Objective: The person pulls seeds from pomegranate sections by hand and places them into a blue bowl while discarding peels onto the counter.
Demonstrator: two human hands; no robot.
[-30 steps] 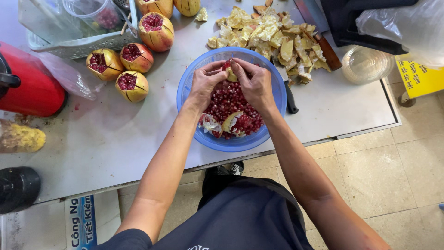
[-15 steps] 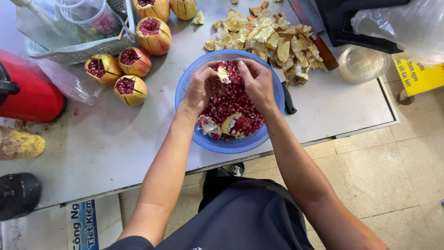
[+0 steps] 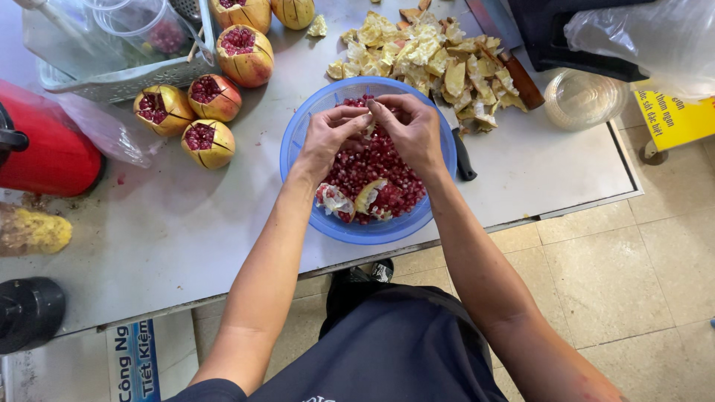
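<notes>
Red pomegranate seeds (image 3: 372, 175) fill the blue bowl (image 3: 298, 141) directly beneath the fingers. Left hand (image 3: 328, 138) and right hand (image 3: 410, 130) meet fingertip to fingertip, pinched shut on a small pale fragment, hard to identify. Step: de-seeding. Peel pieces (image 3: 357, 199) lie nearer the body; cut pomegranates (image 3: 205, 141) left on the tabletop (image 3: 149, 246).

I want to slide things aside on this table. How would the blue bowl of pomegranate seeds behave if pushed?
The blue bowl looks like thin plastic, so it probably flexes. It sits near the table edge and could tip off. Its loose seeds would likely shift and spill.
</notes>
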